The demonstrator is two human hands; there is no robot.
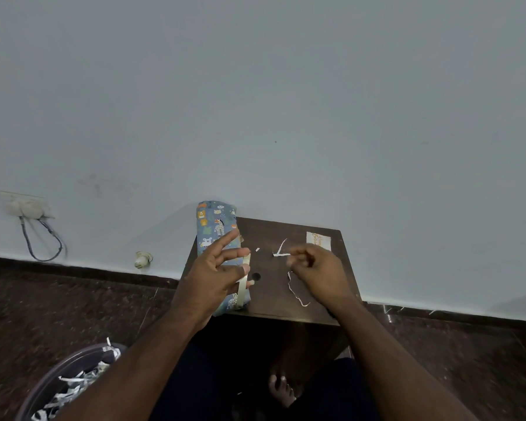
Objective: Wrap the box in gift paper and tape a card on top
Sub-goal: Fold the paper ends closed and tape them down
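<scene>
The box, wrapped in blue animal-print gift paper, lies along the left edge of a small dark wooden table. My left hand hovers over the box's near half with fingers spread, holding a pale tape roll edge-on at the fingertips. My right hand is over the middle of the table, its fingers curled and its fingertips pinched at the end of a thin white strip. A small white card with gold lettering lies flat at the table's far right corner.
Thin white paper strips lie on the table by my right hand. A round bin holding paper scraps stands on the dark floor at lower left. A wall socket with cables is at far left. My foot rests under the table.
</scene>
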